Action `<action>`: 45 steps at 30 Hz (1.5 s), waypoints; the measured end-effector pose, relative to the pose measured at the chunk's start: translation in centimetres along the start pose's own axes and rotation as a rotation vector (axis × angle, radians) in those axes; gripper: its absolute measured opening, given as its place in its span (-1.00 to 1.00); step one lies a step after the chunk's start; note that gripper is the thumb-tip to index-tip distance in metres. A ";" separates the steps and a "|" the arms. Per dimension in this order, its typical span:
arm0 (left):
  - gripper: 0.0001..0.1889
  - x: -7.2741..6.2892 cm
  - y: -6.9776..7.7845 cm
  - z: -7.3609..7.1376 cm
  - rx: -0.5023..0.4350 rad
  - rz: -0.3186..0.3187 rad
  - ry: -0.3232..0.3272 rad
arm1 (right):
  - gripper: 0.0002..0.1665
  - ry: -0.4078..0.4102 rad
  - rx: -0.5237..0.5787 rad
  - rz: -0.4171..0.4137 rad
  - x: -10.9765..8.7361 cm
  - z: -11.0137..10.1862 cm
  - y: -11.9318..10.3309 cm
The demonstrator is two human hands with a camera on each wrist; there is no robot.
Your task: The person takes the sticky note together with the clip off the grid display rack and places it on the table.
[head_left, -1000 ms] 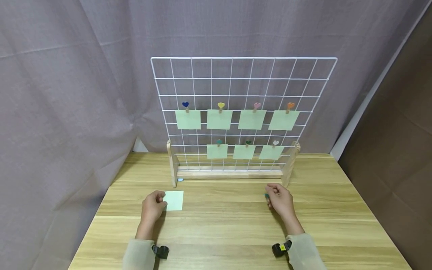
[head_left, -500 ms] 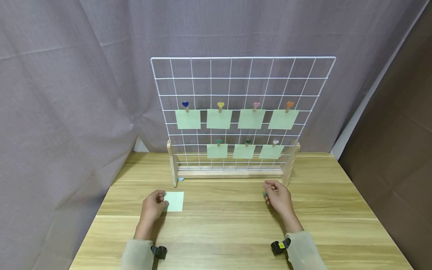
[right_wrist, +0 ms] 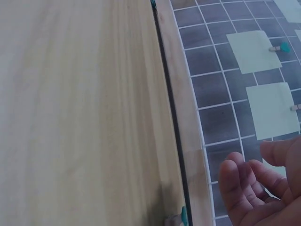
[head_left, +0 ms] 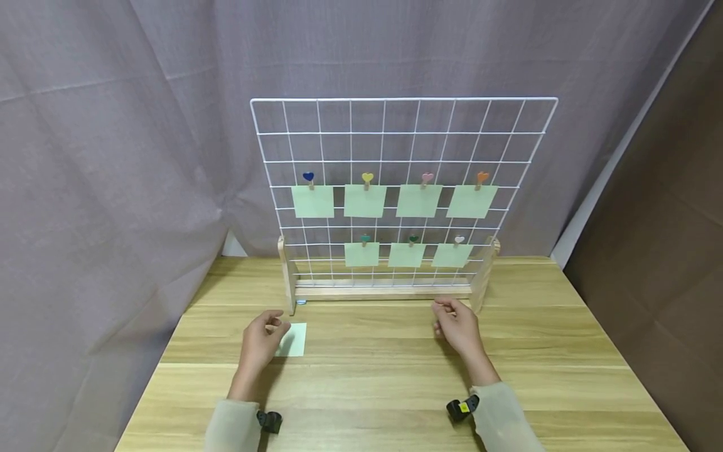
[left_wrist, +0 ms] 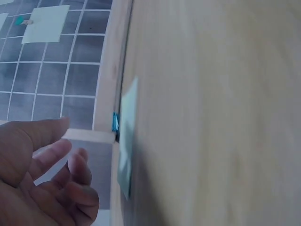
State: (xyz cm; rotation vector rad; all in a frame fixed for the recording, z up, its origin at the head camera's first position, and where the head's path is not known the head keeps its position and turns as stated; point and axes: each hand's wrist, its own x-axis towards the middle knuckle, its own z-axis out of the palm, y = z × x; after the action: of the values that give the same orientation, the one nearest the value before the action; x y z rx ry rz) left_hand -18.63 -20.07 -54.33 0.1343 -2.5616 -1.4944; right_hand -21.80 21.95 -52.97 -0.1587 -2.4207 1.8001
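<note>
A pale green paper note (head_left: 297, 339) lies on the table, partly covered in the head view by my left hand (head_left: 261, 342). In the left wrist view that hand hovers apart from the note (left_wrist: 127, 146), thumb raised and fingers loosely bent around nothing. My right hand (head_left: 460, 329) is in front of the rack's right foot, its fingers loosely curled and nothing between them. A teal-headed clothespin (right_wrist: 184, 216) shows at the bottom of the right wrist view, on the table beside this hand; the head view hides it.
Behind the hands stands a white wire grid (head_left: 395, 98) on a wooden base (head_left: 384, 293). Two rows of green notes (head_left: 313, 202) hang from it on heart-topped clothespins (head_left: 368, 177). A small blue object (head_left: 302, 302) lies by the left foot. A grey curtain (head_left: 141, 188) backs the table.
My left hand has let go of the note and moved slightly right over it. My right hand has shifted a little left and toward the rack, covering the teal clothespin in the head view.
</note>
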 end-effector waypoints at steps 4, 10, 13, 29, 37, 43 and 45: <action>-0.64 0.5 0.5 0.4 -0.045 0.006 0.005 | -0.63 0.001 0.018 -0.020 0.2 0.6 -0.7; -0.66 0.7 1.4 1.0 -0.112 0.023 0.039 | -0.63 -0.010 0.055 -0.055 0.6 1.9 -1.7; -0.65 0.9 1.8 1.4 -0.141 0.025 0.064 | -0.65 -0.012 0.055 -0.076 0.7 2.5 -2.1; -0.65 2.1 3.5 2.9 -0.215 0.059 0.099 | -0.70 -0.034 0.082 -0.081 1.2 3.8 -4.7; -0.54 2.4 4.1 3.9 -0.236 0.063 0.089 | -0.68 -0.030 -0.009 -0.166 2.2 4.4 -4.5; -0.53 2.4 4.3 4.4 -0.228 0.049 0.079 | -0.70 -0.055 -0.034 -0.218 2.8 4.8 -5.0; -0.53 2.4 4.4 4.5 -0.230 0.053 0.078 | -0.68 -0.065 -0.019 -0.228 3.0 4.9 -5.1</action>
State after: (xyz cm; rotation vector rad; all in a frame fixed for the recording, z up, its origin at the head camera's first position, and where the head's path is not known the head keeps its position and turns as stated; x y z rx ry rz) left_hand -21.85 -14.46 -52.44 0.0910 -2.2956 -1.7132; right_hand -25.56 16.31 -49.35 0.1702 -2.3863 1.7074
